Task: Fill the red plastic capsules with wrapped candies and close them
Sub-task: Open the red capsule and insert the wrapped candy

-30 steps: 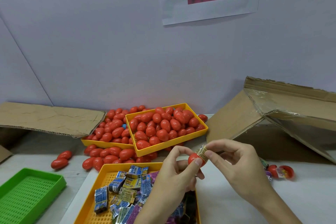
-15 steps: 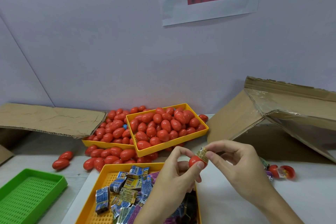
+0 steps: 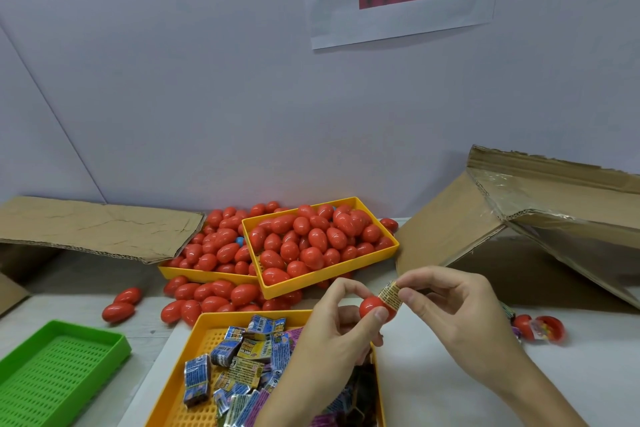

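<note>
Above the near yellow tray (image 3: pixel 204 406) of wrapped candies (image 3: pixel 242 357), we pinch a red capsule half (image 3: pixel 372 305) in our left hand (image 3: pixel 332 333) while our right hand (image 3: pixel 457 315) pinches a candy (image 3: pixel 389 295) at its mouth, with capsule-filled trays (image 3: pixel 346 274) farther back on the counter (image 3: pixel 450 385).

Between the fingers (image 3: pixel 381 315) a glossy red capsule half (image 3: pixel 372 306) is showing, with a yellow candy wrapper (image 3: pixel 390 295) covered in fine dark print sticking out of it. Below the fingers, blue, yellow and purple printed candies (image 3: pixel 242 354) are lying in an orange perforated tray (image 3: pixel 207 333). Beyond the fingers, red egg capsules (image 3: pixel 311 243) are filling an orange-yellow tray (image 3: pixel 332 274). Far left, a bright green perforated tray (image 3: pixel 52 374) is sitting on the pale grey desk (image 3: pixel 433 385).
</note>
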`<control>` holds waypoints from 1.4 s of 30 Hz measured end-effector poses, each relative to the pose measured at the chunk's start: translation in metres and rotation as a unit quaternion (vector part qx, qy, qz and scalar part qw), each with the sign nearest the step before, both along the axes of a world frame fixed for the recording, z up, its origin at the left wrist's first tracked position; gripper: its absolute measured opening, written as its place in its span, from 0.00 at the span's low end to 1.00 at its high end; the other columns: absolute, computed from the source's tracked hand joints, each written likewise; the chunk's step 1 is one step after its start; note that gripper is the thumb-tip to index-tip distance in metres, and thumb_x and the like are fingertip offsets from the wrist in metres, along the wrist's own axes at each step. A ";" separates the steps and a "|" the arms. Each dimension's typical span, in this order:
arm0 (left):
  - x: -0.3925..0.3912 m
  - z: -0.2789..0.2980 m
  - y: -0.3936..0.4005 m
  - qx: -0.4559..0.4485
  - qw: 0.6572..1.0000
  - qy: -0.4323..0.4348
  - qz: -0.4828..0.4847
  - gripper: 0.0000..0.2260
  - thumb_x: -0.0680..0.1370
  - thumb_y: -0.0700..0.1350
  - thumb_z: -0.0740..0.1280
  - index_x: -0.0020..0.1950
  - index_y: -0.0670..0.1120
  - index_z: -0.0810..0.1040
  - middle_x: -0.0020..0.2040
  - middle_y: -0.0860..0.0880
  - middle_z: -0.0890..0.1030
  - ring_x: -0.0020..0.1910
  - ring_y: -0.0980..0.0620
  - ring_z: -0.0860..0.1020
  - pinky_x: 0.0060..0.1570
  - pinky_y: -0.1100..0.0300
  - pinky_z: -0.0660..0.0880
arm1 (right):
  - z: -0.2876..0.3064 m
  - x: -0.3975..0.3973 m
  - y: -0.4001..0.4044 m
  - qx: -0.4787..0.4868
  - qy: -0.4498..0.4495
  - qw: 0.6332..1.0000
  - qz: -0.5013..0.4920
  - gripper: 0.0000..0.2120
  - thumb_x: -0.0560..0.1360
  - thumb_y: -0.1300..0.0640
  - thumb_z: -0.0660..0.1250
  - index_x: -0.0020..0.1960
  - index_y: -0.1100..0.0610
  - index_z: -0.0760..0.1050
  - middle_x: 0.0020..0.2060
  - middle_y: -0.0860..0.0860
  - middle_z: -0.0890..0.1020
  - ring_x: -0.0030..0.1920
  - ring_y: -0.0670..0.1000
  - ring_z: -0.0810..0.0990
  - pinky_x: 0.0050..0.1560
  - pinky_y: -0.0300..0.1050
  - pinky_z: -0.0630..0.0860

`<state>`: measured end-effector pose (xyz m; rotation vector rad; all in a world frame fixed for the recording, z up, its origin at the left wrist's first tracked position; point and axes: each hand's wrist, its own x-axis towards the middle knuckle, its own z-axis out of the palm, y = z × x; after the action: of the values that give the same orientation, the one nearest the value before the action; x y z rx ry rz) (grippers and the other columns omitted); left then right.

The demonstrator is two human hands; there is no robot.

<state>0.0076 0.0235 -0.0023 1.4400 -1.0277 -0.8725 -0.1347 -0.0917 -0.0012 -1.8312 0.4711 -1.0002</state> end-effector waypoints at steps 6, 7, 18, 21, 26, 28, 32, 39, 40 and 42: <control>0.000 0.000 0.000 0.001 1.000 -0.009 -0.001 0.20 0.70 0.58 0.69 0.56 0.50 0.72 0.35 0.49 0.81 0.28 0.58 0.73 0.29 0.67 0.68 | -0.001 0.001 -0.001 -0.010 0.012 1.000 0.003 0.07 0.67 0.48 0.70 0.43 0.38 0.83 0.41 0.43 0.85 0.48 0.47 0.83 0.46 0.41 0.82; 0.000 0.000 0.000 0.002 1.000 -0.009 -0.001 0.20 0.70 0.59 0.70 0.56 0.50 0.72 0.35 0.48 0.82 0.28 0.58 0.73 0.29 0.67 0.68 | -0.001 0.000 -0.001 -0.012 0.018 1.000 0.002 0.08 0.67 0.48 0.70 0.44 0.38 0.83 0.41 0.43 0.85 0.48 0.46 0.83 0.46 0.42 0.82; 0.001 0.001 0.001 -0.004 1.000 -0.027 -0.008 0.18 0.71 0.59 0.69 0.55 0.52 0.73 0.35 0.48 0.82 0.30 0.57 0.74 0.31 0.64 0.69 | 0.002 -0.003 -0.003 -0.041 0.056 0.997 0.030 0.12 0.71 0.54 0.70 0.47 0.36 0.81 0.41 0.40 0.84 0.48 0.45 0.82 0.48 0.45 0.81; 0.001 0.002 0.001 -0.003 0.999 -0.041 -0.012 0.18 0.71 0.59 0.69 0.56 0.53 0.73 0.36 0.49 0.82 0.33 0.57 0.76 0.34 0.65 0.70 | 0.001 -0.004 -0.004 -0.045 0.068 0.996 0.025 0.15 0.72 0.57 0.70 0.48 0.36 0.80 0.41 0.39 0.84 0.49 0.44 0.81 0.49 0.45 0.81; 0.002 0.000 0.002 -0.005 0.998 -0.067 -0.012 0.12 0.76 0.54 0.69 0.58 0.55 0.73 0.37 0.50 0.82 0.36 0.57 0.78 0.37 0.66 0.72 | 0.001 -0.005 -0.006 -0.049 0.083 0.995 0.021 0.16 0.73 0.57 0.70 0.49 0.34 0.80 0.42 0.38 0.84 0.50 0.43 0.81 0.48 0.46 0.82; 0.002 -0.001 0.002 -0.003 0.997 -0.076 -0.009 0.11 0.77 0.52 0.69 0.58 0.56 0.73 0.38 0.50 0.82 0.37 0.58 0.78 0.37 0.67 0.72 | 0.001 -0.005 -0.006 -0.044 0.080 0.995 0.028 0.13 0.72 0.53 0.69 0.50 0.36 0.80 0.43 0.40 0.84 0.50 0.44 0.82 0.49 0.47 0.82; 0.002 0.001 0.002 -0.004 0.997 -0.078 -0.010 0.14 0.74 0.58 0.69 0.57 0.57 0.73 0.39 0.49 0.82 0.38 0.57 0.79 0.38 0.67 0.72 | 0.002 -0.005 -0.006 -0.032 0.062 0.997 0.042 0.11 0.69 0.48 0.67 0.49 0.38 0.82 0.44 0.41 0.85 0.51 0.45 0.82 0.50 0.46 0.81; 0.002 0.001 0.002 -0.002 0.995 -0.101 0.008 0.15 0.74 0.56 0.69 0.58 0.56 0.73 0.43 0.47 0.83 0.39 0.55 0.80 0.38 0.66 0.74 | 0.003 -0.006 -0.005 -0.020 0.048 0.998 0.040 0.09 0.68 0.47 0.67 0.46 0.38 0.83 0.43 0.43 0.86 0.50 0.45 0.82 0.50 0.43 0.81; 0.002 0.001 0.002 -0.002 0.994 -0.108 0.010 0.14 0.75 0.54 0.70 0.58 0.56 0.72 0.44 0.48 0.83 0.40 0.53 0.81 0.39 0.63 0.75 | 0.004 -0.005 -0.005 -0.022 0.051 0.998 0.042 0.10 0.68 0.47 0.67 0.47 0.37 0.83 0.43 0.43 0.85 0.50 0.45 0.82 0.50 0.44 0.81; 0.002 0.000 0.002 -0.001 0.992 -0.123 0.012 0.13 0.76 0.53 0.70 0.58 0.56 0.72 0.44 0.48 0.83 0.43 0.47 0.81 0.43 0.54 0.79 | 0.005 -0.005 -0.004 -0.026 0.061 0.997 0.046 0.10 0.69 0.47 0.67 0.48 0.37 0.82 0.43 0.42 0.85 0.50 0.46 0.82 0.50 0.46 0.81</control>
<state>0.0099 0.0259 -0.0020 1.5824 -1.1909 -0.6872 -0.1400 -0.0956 0.0039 -1.9501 0.4334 -0.8475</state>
